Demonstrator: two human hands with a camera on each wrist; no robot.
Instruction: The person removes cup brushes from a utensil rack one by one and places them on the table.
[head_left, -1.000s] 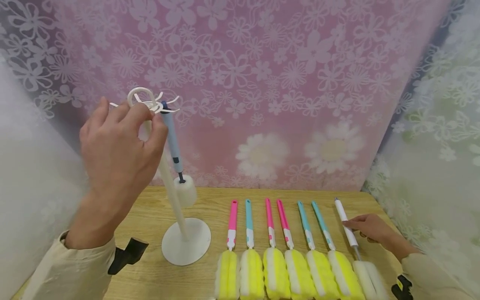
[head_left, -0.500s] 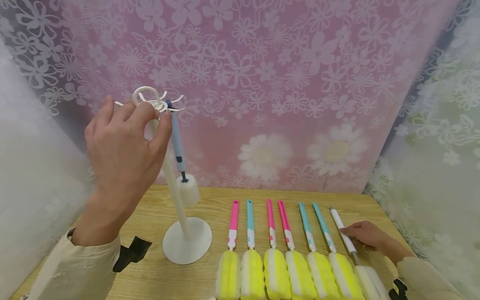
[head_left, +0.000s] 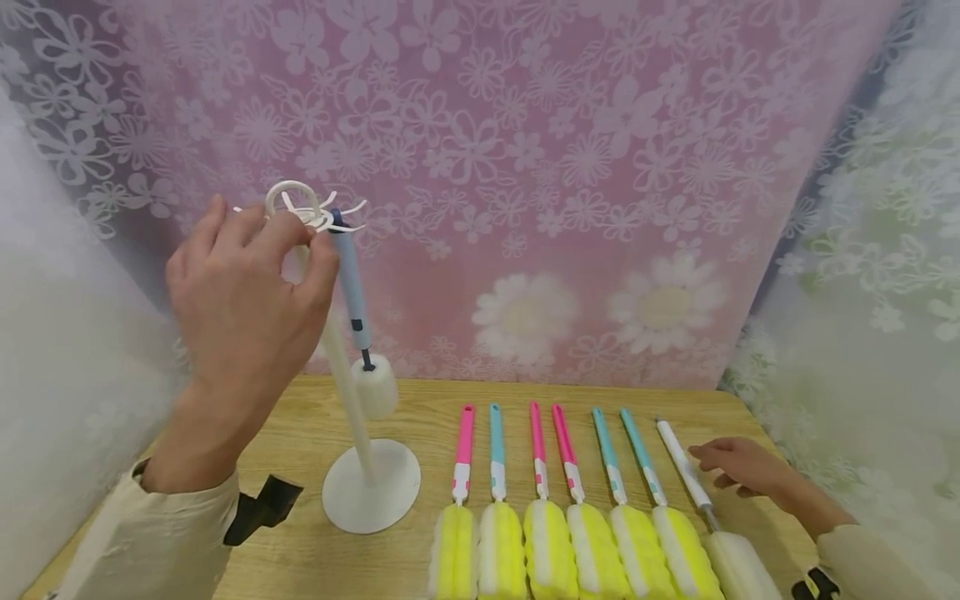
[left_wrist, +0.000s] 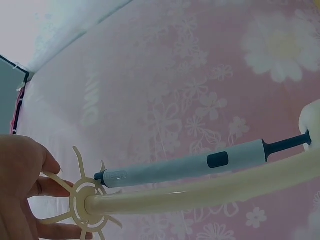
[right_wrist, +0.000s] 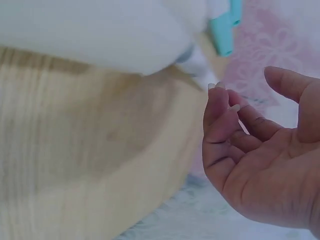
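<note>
My left hand (head_left: pixel 247 292) pinches the top of a white rack stand (head_left: pixel 348 400), whose thin hooks fan out round its head. From one hook hangs a sponge brush (head_left: pixel 350 292) with a light blue handle and white head. The left wrist view shows that hand's fingers (left_wrist: pixel 50 187) among the hooks, beside the hanging brush (left_wrist: pixel 175 170). My right hand (head_left: pixel 746 471) hovers just right of a white-handled sponge brush (head_left: pixel 681 458) on the table. In the right wrist view its fingers are loosely bent and hold nothing, near the brush's blurred white head (right_wrist: pixel 100 30).
Several yellow-and-white sponge brushes lie in a row on the wooden table (head_left: pixel 300 558), with pink handles (head_left: pixel 465 442) and teal handles (head_left: pixel 606 442). The stand's round base (head_left: pixel 371 492) is left of them. A floral pink curtain (head_left: pixel 487 183) hangs behind.
The right hand held the white brush's handle, shifted it a little left, then let go. The left hand stays on the stand's top.
</note>
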